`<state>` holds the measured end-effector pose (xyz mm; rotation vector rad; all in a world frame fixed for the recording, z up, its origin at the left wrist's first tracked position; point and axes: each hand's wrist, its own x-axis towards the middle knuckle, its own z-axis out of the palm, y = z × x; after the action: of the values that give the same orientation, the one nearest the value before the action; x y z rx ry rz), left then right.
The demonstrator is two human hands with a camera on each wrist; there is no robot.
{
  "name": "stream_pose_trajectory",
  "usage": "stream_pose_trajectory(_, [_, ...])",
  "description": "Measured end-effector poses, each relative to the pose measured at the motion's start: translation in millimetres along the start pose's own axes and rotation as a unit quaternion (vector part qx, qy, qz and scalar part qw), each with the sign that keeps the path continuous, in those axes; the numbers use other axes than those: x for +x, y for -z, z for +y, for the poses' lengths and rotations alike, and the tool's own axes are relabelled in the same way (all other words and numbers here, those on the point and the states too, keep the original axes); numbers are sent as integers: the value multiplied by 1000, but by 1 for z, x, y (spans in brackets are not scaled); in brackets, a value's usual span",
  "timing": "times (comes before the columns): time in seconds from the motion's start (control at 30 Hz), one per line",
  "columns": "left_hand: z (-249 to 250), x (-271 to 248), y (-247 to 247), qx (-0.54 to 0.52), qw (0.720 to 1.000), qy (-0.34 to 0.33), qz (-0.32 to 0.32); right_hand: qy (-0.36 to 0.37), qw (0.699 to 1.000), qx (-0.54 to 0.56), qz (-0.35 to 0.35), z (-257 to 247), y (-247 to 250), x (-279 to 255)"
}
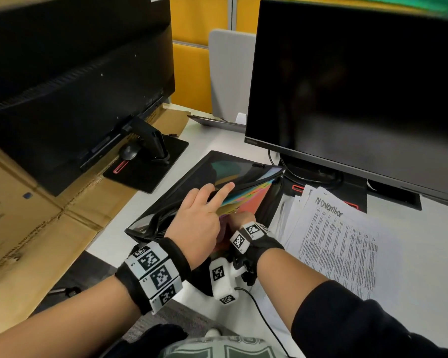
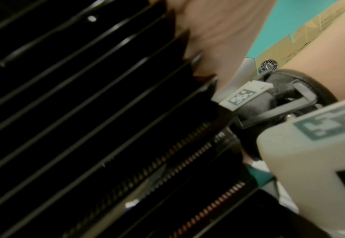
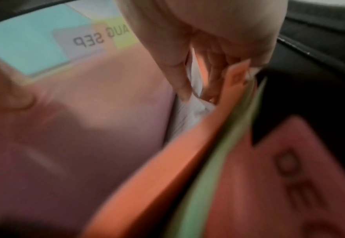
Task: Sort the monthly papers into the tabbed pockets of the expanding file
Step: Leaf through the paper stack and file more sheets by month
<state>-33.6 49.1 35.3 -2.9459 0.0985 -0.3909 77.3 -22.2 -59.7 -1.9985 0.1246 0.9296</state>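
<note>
The black expanding file [image 1: 189, 174] lies open on the white desk between two monitors, its coloured dividers [image 1: 251, 200] fanned out. My left hand [image 1: 217, 195] has straight fingers that press the rear dividers back; the left wrist view shows its palm [image 2: 218, 29] against the black accordion folds [image 2: 86, 96]. My right hand [image 1: 239, 218] dips into a pocket. In the right wrist view its fingers [image 3: 179, 83] pinch a white paper [image 3: 190, 116] between a lilac divider [image 3: 106, 104] and an orange divider [image 3: 177, 161], near the AUG and SEP tabs [image 3: 88, 38]. A paper stack topped by "November" [image 1: 342, 244] lies to the right.
A dark monitor [image 1: 360, 86] stands right behind the file, its base under the paper stack's far end. Another monitor [image 1: 75, 73] and its stand [image 1: 150, 166] sit to the left on flattened cardboard [image 1: 36, 228]. A black cable [image 1: 259, 306] crosses the desk's near edge.
</note>
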Motion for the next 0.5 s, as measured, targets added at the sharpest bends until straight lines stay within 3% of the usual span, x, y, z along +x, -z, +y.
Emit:
stream_pose_trajectory(0.13, [1,5,3,5,1000,19,1,-26,998,16,57,-3,22,0])
stream_pose_trajectory(0.2, [-4,10,6,7,999,40,11,20,993,30,109,-5,46,-8])
stream_pose_trajectory(0.33, [-15,19,12,24,997,70,18,114,982,82,130,20,111,-40])
stream_pose_trajectory(0.5, [-16,20,9,25,996,86,19,99,975,131,152,73,196,-92])
